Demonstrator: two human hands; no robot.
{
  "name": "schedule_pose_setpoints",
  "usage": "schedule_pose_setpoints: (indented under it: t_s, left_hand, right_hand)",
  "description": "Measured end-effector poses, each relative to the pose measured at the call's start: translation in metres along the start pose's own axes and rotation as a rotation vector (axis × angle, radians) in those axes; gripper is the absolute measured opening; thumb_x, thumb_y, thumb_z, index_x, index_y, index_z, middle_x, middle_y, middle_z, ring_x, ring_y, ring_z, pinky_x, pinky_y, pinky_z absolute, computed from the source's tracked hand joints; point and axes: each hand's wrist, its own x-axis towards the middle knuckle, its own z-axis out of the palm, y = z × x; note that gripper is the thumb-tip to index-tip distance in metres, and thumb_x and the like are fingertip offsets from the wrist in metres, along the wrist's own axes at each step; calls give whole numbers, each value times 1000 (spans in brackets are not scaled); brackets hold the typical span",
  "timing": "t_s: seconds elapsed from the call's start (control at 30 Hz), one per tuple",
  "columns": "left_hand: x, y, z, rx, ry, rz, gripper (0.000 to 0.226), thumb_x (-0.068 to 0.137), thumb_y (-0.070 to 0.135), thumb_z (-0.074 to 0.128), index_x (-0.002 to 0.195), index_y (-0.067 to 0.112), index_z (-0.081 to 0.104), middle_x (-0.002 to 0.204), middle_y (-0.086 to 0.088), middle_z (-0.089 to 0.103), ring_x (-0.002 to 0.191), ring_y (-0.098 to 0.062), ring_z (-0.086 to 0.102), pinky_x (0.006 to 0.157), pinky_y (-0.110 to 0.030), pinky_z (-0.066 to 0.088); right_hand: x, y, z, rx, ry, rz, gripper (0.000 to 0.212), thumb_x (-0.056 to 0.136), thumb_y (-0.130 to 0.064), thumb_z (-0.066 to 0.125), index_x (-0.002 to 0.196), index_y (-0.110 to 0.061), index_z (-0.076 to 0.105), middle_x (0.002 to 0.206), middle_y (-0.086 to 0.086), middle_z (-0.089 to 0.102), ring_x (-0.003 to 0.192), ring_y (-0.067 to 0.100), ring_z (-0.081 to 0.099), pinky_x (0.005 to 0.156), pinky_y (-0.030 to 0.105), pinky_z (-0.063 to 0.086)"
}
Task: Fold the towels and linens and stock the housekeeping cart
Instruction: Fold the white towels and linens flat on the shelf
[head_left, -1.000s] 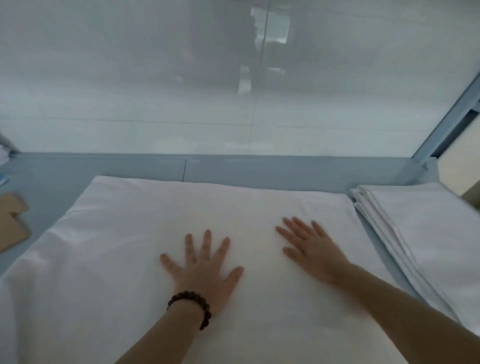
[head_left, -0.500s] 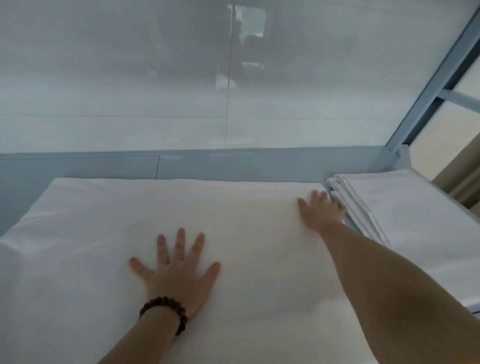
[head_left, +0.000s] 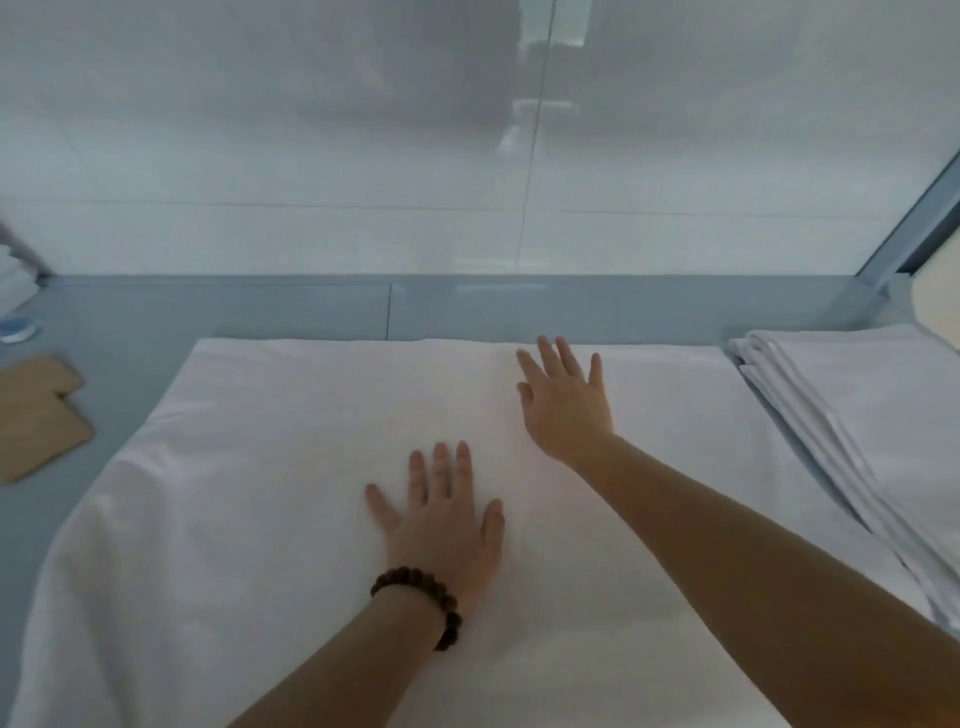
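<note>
Spread flat over the grey desk (head_left: 260, 312), a white sheet (head_left: 234, 519). Pressed palm-down on its middle, the left grip (head_left: 441, 525), fingers straight and splayed, holding nothing; dark bead bracelet (head_left: 421, 597) at the wrist. Further out, near the sheet's far edge, the right grip (head_left: 566, 410), likewise flat, fingers straight, nothing held. Just right of the sheet, 1 stack of folded white linens (head_left: 857, 415). Left on the desk, brown card pieces (head_left: 36, 415).

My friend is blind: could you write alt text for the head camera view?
A left hand and right hand rest flat on a white sheet spread over a grey table. Folded white linens are stacked to its right.
</note>
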Motion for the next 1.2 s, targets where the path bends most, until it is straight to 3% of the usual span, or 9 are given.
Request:
schedule_pose_setpoints:
  t_s: [0.1,0.2,0.3,0.43,0.5,0.67,0.9,1.07,1.2]
  left_hand:
    - [10,-35,-9,63,-33,93,62,95,57,3,150,36,-16,159,12,-19,146,-16,-20,109,-67,-10]
    - [28,-92,-20,104,-106,93,68,81,77,-2,142,52,-20,155,23,-24,145,-16,-24,103,-73,-12]
    - [40,-175,-33,116,-44,-60,81,65,89,-9,139,59,-20,154,25,-22,146,-19,-19,104,-71,-8]
    - [55,-257,-59,101,-8,-445,75,83,79,5,149,46,-5,161,13,-9,148,-27,-6,113,-64,1]
    - [70,-244,-61,150,47,-470,72,91,67,14,153,31,3,163,2,-5,148,-31,-7,114,-62,-5]
    - [90,-136,-28,117,-31,133,69,89,67,7,152,39,-3,162,7,-10,148,-24,-11,113,-57,-10]
    - [93,-210,-84,102,-121,-429,73,98,60,19,155,18,-2,162,-10,-10,148,-29,-7,118,-51,1]
    - [8,-118,-41,92,-206,-122,95,83,78,22,152,22,-12,159,-10,-21,145,-38,-16,109,-65,-3]
    - [-50,-111,-16,85,-260,-188,94,76,85,17,144,36,-29,152,0,-38,140,-37,-31,96,-76,-9]
  right_hand:
    - [-35,-59,19,196,-135,-14,51,102,-40,22,152,-30,15,162,-2,3,148,17,-3,117,53,-2]
    - [-48,-75,36,70,-187,5,60,98,-53,15,153,-31,2,162,-3,-3,148,17,-6,116,54,-5]
    - [-48,-77,42,7,-155,-13,63,95,-58,8,152,-33,-4,161,-4,-5,148,18,-5,117,55,-1]
    - [-50,-81,44,-11,-146,-18,64,94,-59,6,152,-34,-5,161,-4,-5,148,18,-5,117,54,-1]
    - [-51,-84,44,-20,-138,-11,63,94,-58,7,152,-34,-4,161,-5,-4,148,17,-5,117,53,-1]
    - [-49,-86,46,-22,-112,1,63,93,-58,4,151,-37,-5,161,-7,-4,148,15,-5,118,52,0]
    - [-48,-84,51,-26,-86,-3,62,94,-58,7,151,-37,-1,161,-7,1,148,15,-1,118,52,2]
    - [-47,-82,48,-23,-106,-25,61,95,-57,13,151,-37,3,161,-6,4,148,15,1,117,53,3]
    - [-50,-79,43,-4,-130,-35,58,96,-55,15,151,-39,5,161,-6,5,148,15,2,117,54,3]
